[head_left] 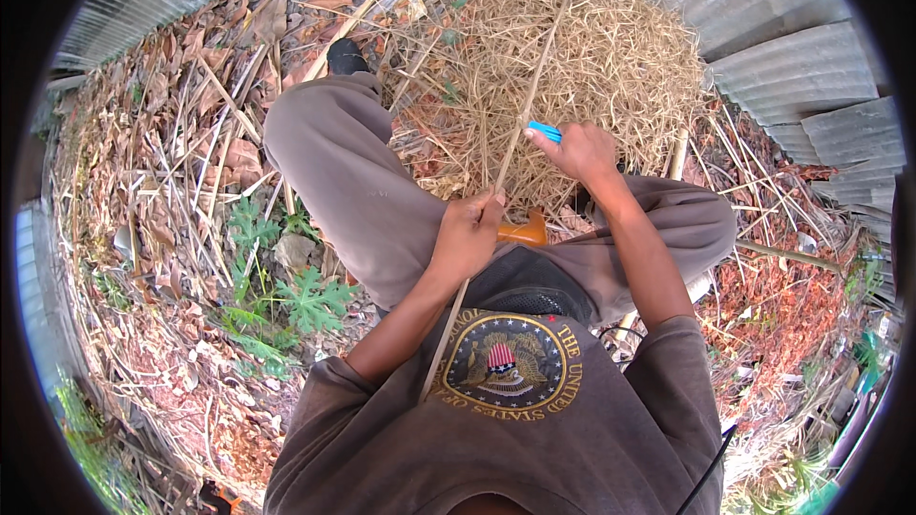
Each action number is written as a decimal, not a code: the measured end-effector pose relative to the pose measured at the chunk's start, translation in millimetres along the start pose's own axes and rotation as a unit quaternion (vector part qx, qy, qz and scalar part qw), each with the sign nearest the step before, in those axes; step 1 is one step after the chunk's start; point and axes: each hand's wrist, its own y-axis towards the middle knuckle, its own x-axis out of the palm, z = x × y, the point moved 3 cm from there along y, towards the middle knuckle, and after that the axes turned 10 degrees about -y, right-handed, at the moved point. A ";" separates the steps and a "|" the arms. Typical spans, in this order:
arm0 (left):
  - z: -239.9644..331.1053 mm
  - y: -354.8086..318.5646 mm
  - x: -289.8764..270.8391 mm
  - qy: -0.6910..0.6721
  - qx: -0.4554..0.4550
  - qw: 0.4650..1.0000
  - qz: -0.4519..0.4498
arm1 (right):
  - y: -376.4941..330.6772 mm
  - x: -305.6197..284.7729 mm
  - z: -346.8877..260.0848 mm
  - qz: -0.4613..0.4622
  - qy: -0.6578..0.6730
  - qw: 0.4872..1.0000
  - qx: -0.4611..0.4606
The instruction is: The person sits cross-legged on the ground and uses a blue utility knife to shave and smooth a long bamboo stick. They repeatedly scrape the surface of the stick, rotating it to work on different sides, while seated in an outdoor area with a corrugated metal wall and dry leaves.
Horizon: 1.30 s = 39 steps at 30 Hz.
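Observation:
A long, thin pale stick (541, 65) runs from my chest up and away over the straw, leaning slightly right. My left hand (466, 236) is closed around it near my lap. Farther along, my right hand (584, 153) grips a small bright blue object (545, 132), perhaps a handle or a piece of plastic. The blue object's front end touches the stick; its exact kind is too small to make out. Between my legs, just right of my left hand, lies an orange-brown curved piece (523, 229), partly hidden by my clothing.
A heap of dry straw (611, 48) lies ahead of my crossed legs. Dry leaves and loose sticks (210, 153) cover the ground at left, near a green leafy plant (315, 296). Corrugated metal sheets (782, 67) stand along the far and right sides.

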 end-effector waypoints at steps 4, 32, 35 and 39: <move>-10.0 0.9 -3.1 -0.005 -0.013 1.000 0.000 | -6.0 7.1 -2.0 -0.057 0.106 0.992 0.044; -2.4 -1.6 1.1 -0.051 -0.012 0.999 0.002 | -38.2 7.1 -12.4 0.002 0.145 0.987 -0.067; -5.1 -1.8 0.3 -0.050 -0.018 0.999 0.002 | -38.2 5.7 -13.3 -0.004 0.142 0.988 -0.067; -3.8 -2.5 1.5 -0.007 0.015 1.000 0.002 | -38.4 5.1 -13.1 0.019 0.123 0.990 -0.062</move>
